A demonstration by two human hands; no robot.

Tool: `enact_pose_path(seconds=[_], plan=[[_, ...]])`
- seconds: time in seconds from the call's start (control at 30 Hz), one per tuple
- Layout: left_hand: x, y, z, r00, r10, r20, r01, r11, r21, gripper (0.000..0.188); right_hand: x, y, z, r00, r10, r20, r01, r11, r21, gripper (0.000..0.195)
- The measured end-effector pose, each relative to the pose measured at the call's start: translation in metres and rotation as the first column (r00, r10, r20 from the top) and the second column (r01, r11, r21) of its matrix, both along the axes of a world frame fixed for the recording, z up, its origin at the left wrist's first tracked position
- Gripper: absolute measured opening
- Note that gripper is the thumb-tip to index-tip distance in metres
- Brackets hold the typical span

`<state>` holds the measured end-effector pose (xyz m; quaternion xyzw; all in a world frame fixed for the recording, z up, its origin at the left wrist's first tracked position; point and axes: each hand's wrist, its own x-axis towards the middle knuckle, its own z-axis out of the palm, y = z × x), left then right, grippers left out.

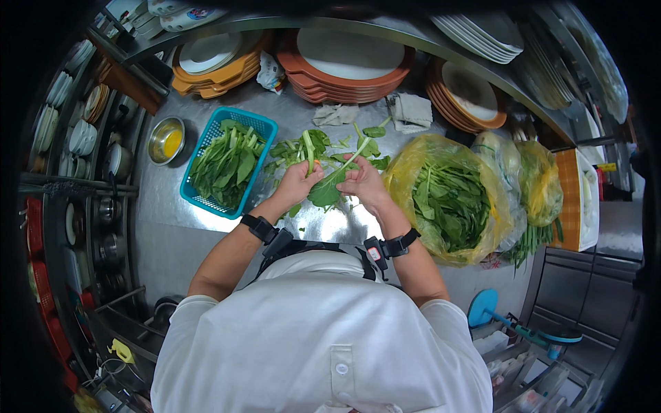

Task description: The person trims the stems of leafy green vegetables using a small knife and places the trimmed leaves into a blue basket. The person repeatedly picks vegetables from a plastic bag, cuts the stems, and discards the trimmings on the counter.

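Note:
My left hand grips the pale stems of leafy greens, with something small and orange by its fingertips. My right hand pinches a leafy green's stem, whose broad leaf hangs between both hands. Loose leaves and stem pieces lie scattered on the steel worktop beyond my fingers. Left of my hands, a teal plastic basket holds a heap of greens. To the right, an open yellow plastic bag is full of leafy greens.
A steel bowl with yellow liquid stands left of the basket. Stacked plates on orange and brown trays line the back, with folded cloths before them. More bags and a box stand at right; shelving flanks the left.

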<state>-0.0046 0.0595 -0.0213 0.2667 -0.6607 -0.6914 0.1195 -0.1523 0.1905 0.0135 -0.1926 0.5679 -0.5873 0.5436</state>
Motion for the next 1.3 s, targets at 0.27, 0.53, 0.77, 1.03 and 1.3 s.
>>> enact_pose_path(seconds=[0.27,0.53,0.77,1.03,1.3], plan=[[0.006,0.007,0.012,1.0,-0.026,-0.003,0.024,0.966,-0.258,0.011,0.004,-0.004,-0.003,1.0,0.009,0.018,-0.01,1.0,0.027,0.061],[0.02,-0.001,0.017,0.996,0.05,0.072,-0.032,0.97,-0.241,0.017,0.013,-0.01,-0.002,0.997,0.078,0.013,-0.077,0.996,-0.039,0.065],[0.064,-0.043,0.062,0.953,0.297,0.058,-0.225,0.825,-0.518,0.017,0.017,-0.003,-0.014,0.989,0.143,0.028,-0.141,0.988,-0.066,0.077],[0.117,-0.082,0.038,0.936,0.349,0.043,-0.296,0.849,-0.438,0.015,0.013,-0.004,-0.037,0.991,0.13,-0.04,-0.132,0.989,-0.059,0.057],[0.098,-0.023,0.055,0.996,0.02,0.091,-0.001,0.979,-0.204,0.012,0.017,-0.035,-0.006,0.996,0.007,-0.09,-0.029,0.969,-0.244,0.05]])
